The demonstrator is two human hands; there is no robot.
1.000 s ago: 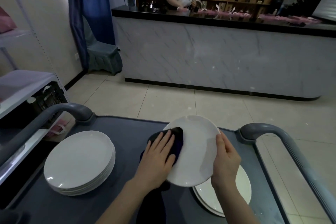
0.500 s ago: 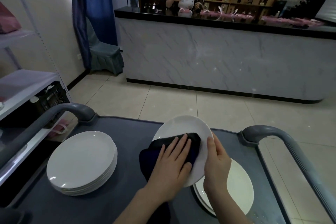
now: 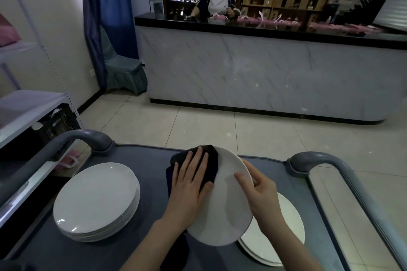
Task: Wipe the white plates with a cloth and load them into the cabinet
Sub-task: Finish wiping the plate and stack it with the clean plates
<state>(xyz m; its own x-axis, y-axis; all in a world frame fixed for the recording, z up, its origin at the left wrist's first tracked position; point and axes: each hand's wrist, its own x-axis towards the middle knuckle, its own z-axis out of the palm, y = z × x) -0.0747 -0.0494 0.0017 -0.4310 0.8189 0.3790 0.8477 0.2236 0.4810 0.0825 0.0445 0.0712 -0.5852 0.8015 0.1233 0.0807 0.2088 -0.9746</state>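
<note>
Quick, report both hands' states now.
Left hand: open, flat fingers pressing the dark cloth on the plate.
Right hand: closed, gripping the plate's rim.

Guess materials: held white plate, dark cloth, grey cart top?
Round white plate: likely glazed ceramic, glossy; faint sheen on its face. Dark cloth: soft fabric, matte; it folds and drapes. Grey cart top: probably plastic, matte; moulded raised edge, no glare.

l hand (image 3: 191,185) flat on dark cloth (image 3: 206,161) over white plate (image 3: 229,211); r hand (image 3: 261,191) grips rim.
</note>
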